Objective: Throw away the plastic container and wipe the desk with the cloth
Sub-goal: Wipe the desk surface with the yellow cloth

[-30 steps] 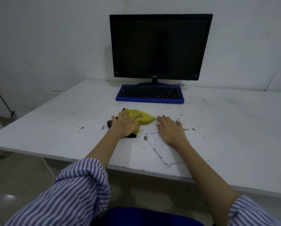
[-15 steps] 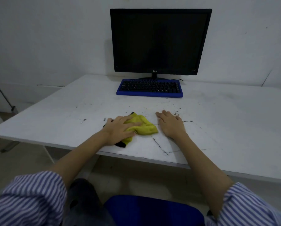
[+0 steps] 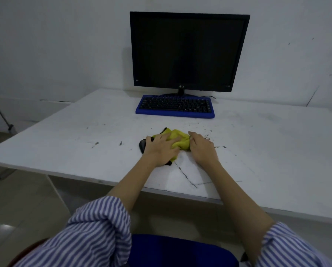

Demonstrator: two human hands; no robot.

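- The left hand lies flat on the yellow cloth, fingers spread and fairly straight, pressing it onto the desk rather than gripping it.
- The right hand sits at the cloth's right end, fingertips touching the bunched fabric; whether they pinch it cannot be told.
- The cloth is crumpled, its long axis running roughly left to right, in the middle of the desk between the near edge and the keyboard. It has a dark trim or underside showing beyond the left hand and at its near corner.
- Dark specks and scuffs dot the white surface just beside the right hand, and a thin dark scratch runs from the cloth toward the near edge.
- Towards the far edge, well apart from the hands, lies a blue-framed keyboard with black keys, parallel to that edge.
- Behind it stands a dark monitor, its lower bezel marked "LG".
- Striped sleeves are rolled above the forearms; a blue seat shows below the near edge.
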